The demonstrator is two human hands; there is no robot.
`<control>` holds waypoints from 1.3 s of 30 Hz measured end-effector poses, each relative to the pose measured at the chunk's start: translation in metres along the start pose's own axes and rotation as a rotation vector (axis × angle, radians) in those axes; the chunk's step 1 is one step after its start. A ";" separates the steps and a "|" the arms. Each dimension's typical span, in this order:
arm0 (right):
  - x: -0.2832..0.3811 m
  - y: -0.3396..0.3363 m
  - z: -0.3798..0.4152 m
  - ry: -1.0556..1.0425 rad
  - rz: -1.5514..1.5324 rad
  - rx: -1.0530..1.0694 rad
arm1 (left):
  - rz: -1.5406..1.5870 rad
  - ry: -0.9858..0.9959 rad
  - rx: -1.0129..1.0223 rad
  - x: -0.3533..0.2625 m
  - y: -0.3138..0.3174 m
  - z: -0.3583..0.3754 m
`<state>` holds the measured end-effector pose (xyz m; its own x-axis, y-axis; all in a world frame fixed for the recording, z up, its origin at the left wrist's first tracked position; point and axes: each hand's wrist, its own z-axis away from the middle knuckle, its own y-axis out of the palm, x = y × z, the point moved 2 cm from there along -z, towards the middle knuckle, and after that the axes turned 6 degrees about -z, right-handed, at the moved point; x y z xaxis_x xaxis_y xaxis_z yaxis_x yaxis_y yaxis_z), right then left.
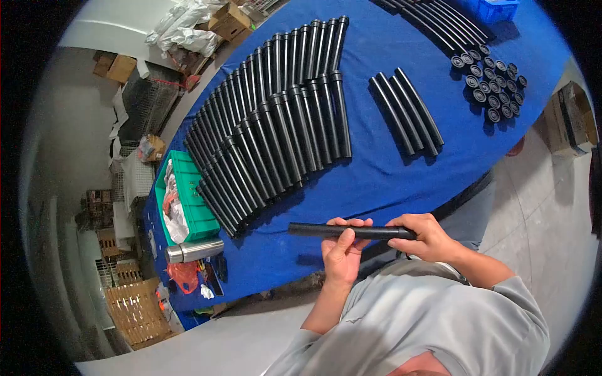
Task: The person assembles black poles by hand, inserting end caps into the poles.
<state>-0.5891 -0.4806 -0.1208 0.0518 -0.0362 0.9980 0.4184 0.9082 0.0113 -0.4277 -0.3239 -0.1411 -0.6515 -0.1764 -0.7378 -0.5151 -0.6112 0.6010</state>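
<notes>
A black tube (307,229) is held level above the near edge of the blue-covered table. My left hand (343,250) grips it around the middle, thumb on the near side. At the tube's right end, my right hand (426,237) is closed around it, and the fingers hide much of that end. Beyond my hands, three black tubes (406,113) without visible caps lie side by side on the cloth. Several round black caps (494,84) are grouped at the upper right.
Two long rows of capped black tubes (276,113) cover the table's left half. A green crate (197,200), a steel thermos (194,250) and a red plastic bag (182,276) stand at the left end. More tubes (439,25) and a blue bin (498,9) are at the far right.
</notes>
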 end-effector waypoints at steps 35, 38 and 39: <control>-0.023 0.006 0.006 -0.212 0.124 -0.009 | 0.089 -0.104 -0.059 0.012 -0.009 -0.006; -0.017 0.002 0.006 -0.123 0.079 0.035 | 0.077 -0.083 -0.056 0.012 -0.006 -0.003; -0.016 0.002 0.007 -0.111 0.070 0.036 | 0.060 -0.082 -0.066 0.012 -0.006 -0.003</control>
<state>-0.5950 -0.4754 -0.1364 -0.0221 0.0725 0.9971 0.3845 0.9213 -0.0585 -0.4304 -0.3241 -0.1543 -0.7249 -0.1522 -0.6718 -0.4379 -0.6511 0.6200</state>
